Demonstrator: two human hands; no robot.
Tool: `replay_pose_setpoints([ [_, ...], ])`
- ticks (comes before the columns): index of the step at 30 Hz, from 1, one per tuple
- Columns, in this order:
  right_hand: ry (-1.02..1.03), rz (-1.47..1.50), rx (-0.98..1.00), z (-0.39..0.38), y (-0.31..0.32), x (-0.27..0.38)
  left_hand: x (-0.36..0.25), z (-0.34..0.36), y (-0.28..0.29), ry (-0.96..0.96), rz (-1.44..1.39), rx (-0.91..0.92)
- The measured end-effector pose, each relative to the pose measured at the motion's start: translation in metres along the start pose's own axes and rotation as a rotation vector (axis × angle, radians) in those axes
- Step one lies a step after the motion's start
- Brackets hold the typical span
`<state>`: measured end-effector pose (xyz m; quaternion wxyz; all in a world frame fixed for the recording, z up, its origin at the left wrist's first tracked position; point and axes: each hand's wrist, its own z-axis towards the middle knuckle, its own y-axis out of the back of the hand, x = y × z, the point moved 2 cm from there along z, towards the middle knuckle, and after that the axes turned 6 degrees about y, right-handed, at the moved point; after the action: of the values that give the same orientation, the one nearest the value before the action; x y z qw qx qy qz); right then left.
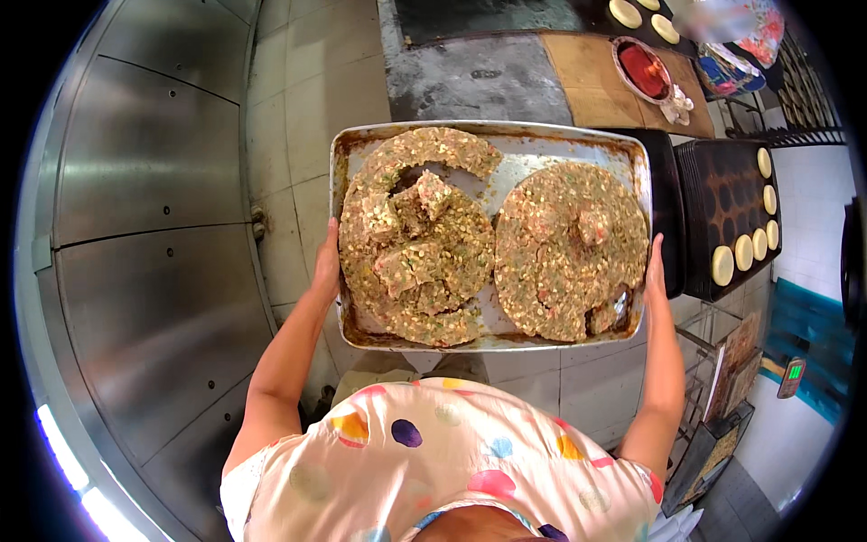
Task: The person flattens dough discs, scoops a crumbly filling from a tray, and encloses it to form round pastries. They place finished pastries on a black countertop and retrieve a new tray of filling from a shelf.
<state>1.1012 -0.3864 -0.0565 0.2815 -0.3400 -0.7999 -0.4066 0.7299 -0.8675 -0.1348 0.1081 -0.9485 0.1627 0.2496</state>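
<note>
I carry a large rectangular metal tray (517, 168) in front of me, over the tiled floor. My left hand (327, 264) grips its left edge and my right hand (657, 269) grips its right edge; the fingers are mostly hidden behind the sides. Two thick rounds of a chunky, nut-studded mixture lie in the tray. The left mound (406, 294) is broken, with loose lumps on top and a curved strip along its far side. The right round (551, 244) is flatter and mostly whole, with a gap near its lower right edge. Brown stains mark the tray's inner walls.
Steel cabinet doors (149, 154) line the left. Ahead is a grey worktop (479, 81) with a wooden board (587, 77) and a bowl of red paste (639, 70). Stacked black baking sheets (713, 217) bearing pale dough discs stand right. Another person (757, 32) is at the far right.
</note>
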Motion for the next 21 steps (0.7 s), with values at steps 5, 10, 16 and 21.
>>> replay_pose_setpoints([
  [5, -0.012, 0.078, -0.075, -0.007, -0.002, -0.006, -0.007, -0.013, -0.003, -0.029, 0.019, 0.026],
  [10, 0.029, 0.238, -0.037, 0.002, 0.017, -0.025, 0.016, 0.006, 0.009, -0.042, 0.116, -0.186],
  [16, -0.074, 0.061, -0.293, -0.023, 0.020, -0.017, -0.008, -0.042, -0.032, -0.045, 0.149, -0.143],
  [21, 0.025, 0.267, -0.106, -0.008, 0.034, -0.031, -0.007, -0.034, -0.042, -0.060, 0.108, -0.094],
])
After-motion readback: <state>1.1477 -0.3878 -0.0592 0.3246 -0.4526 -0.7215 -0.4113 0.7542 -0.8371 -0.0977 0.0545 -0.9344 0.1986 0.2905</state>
